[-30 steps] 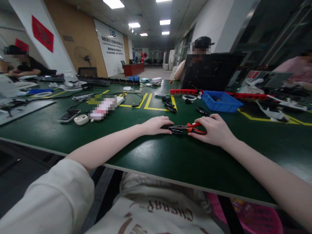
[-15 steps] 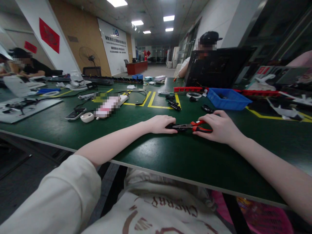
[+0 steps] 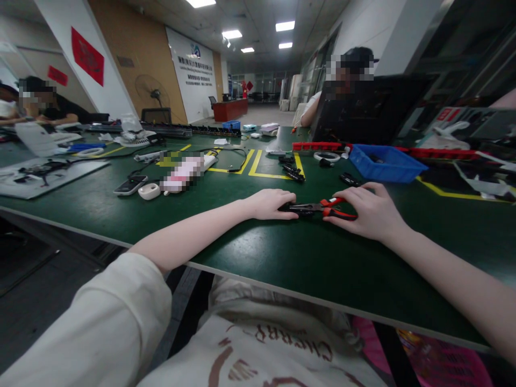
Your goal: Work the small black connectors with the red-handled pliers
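Red-handled pliers [image 3: 322,207] lie flat on the green table [image 3: 282,258]. My right hand [image 3: 371,212] covers their handles, fingers curled over them. My left hand [image 3: 272,204] rests palm down at the jaw end, fingers closed over a small black part [image 3: 291,207] that the pliers' tips reach. Both forearms lie on the table top.
A blue bin [image 3: 385,163], a red strip [image 3: 316,146], a white tape roll [image 3: 326,157] and black connectors [image 3: 293,172] lie beyond my hands. To the left are a phone [image 3: 129,185] and a white round case [image 3: 149,191]. People sit at the far side and far left.
Both hands stay on the pliers and the black part. The view has shifted slightly to the left; nothing on the table has visibly moved.
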Demonstrator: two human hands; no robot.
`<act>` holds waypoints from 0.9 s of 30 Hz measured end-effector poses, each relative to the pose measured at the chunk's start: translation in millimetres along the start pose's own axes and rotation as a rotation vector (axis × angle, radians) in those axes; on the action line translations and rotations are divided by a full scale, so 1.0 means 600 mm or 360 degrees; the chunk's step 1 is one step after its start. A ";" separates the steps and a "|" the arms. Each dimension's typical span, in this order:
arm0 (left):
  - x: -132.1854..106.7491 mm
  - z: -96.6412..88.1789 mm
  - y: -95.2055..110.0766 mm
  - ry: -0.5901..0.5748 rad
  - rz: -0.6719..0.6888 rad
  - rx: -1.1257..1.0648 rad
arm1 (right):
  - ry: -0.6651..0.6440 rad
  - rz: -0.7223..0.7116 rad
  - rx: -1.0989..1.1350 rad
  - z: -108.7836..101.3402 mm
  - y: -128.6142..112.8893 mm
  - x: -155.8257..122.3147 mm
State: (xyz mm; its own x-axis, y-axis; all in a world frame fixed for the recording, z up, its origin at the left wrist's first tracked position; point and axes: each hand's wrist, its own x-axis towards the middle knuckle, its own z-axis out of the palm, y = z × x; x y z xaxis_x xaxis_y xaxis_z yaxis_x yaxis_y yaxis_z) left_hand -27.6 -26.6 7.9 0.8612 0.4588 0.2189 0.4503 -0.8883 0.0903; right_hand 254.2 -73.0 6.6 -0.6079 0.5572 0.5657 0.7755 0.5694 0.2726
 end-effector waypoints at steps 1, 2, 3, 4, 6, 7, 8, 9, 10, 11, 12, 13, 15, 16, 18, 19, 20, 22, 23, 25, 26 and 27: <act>0.000 0.000 0.000 0.0000 -0.0003 -0.0001 | -0.0010 0.0003 0.0022 0.001 -0.001 0.000; 0.000 0.001 0.000 0.0004 -0.0004 -0.0005 | -0.0024 0.0007 0.0048 0.003 -0.001 0.000; 0.000 0.001 0.000 0.0012 -0.0002 -0.0009 | -0.0037 0.0014 0.0076 0.004 -0.001 0.000; 0.000 0.002 -0.001 0.0021 0.0004 -0.0015 | -0.0049 0.0026 0.0105 0.006 -0.001 0.000; 0.000 0.004 -0.002 0.0030 0.0019 -0.0024 | -0.0057 0.0052 0.0159 0.009 0.001 -0.001; 0.000 0.005 -0.003 0.0030 0.0026 -0.0026 | -0.0062 0.0062 0.0180 0.010 0.002 -0.001; 0.000 0.006 -0.004 0.0028 0.0034 -0.0027 | -0.0067 0.0068 0.0196 0.010 0.003 -0.001; 0.000 0.006 -0.004 0.0028 0.0041 -0.0025 | -0.0075 0.0071 0.0205 0.010 0.005 -0.001; 0.000 0.006 -0.004 0.0029 0.0047 -0.0021 | -0.0083 0.0072 0.0208 0.010 0.007 -0.002; 0.000 0.006 -0.004 0.0030 0.0051 -0.0016 | -0.0093 0.0071 0.0205 0.009 0.008 -0.002; 0.000 0.006 -0.004 0.0030 0.0054 -0.0009 | -0.0104 0.0070 0.0199 0.008 0.010 -0.002; 0.001 0.006 -0.004 0.0027 0.0056 -0.0002 | -0.0115 0.0067 0.0192 0.007 0.011 -0.002; 0.002 0.007 -0.004 0.0016 0.0051 0.0008 | -0.0130 0.0067 0.0179 0.006 0.013 -0.002; 0.002 0.007 -0.004 0.0011 0.0047 0.0010 | -0.0135 0.0069 0.0174 0.006 0.013 -0.002; 0.002 0.008 -0.004 0.0011 0.0037 0.0008 | -0.0133 0.0079 0.0169 0.005 0.012 -0.002; 0.002 0.009 -0.004 0.0015 0.0033 0.0004 | -0.0127 0.0084 0.0169 0.006 0.011 -0.002; 0.002 0.009 -0.005 0.0020 0.0028 -0.0002 | -0.0122 0.0089 0.0169 0.006 0.009 -0.002; 0.002 0.009 -0.005 0.0025 0.0021 -0.0022 | -0.0117 0.0095 0.0171 0.007 0.006 -0.002; 0.001 0.009 -0.005 0.0023 0.0018 -0.0034 | -0.0115 0.0097 0.0171 0.007 0.005 -0.002; 0.001 0.008 -0.006 0.0014 0.0012 -0.0055 | -0.0113 0.0105 0.0167 0.007 0.002 -0.003; 0.001 0.007 -0.006 0.0011 0.0011 -0.0062 | -0.0111 0.0111 0.0164 0.008 0.001 -0.003; 0.001 0.006 -0.006 0.0009 0.0010 -0.0067 | -0.0106 0.0116 0.0163 0.008 0.000 -0.003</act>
State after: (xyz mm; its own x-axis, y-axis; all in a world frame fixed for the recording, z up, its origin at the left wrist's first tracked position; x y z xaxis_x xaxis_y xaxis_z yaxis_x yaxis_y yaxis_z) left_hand -27.7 -23.3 4.2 0.8627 0.4530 0.2250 0.4342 -0.8914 0.1300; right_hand 254.7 -71.5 1.9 -0.5631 0.6363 0.5272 0.7987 0.5827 0.1498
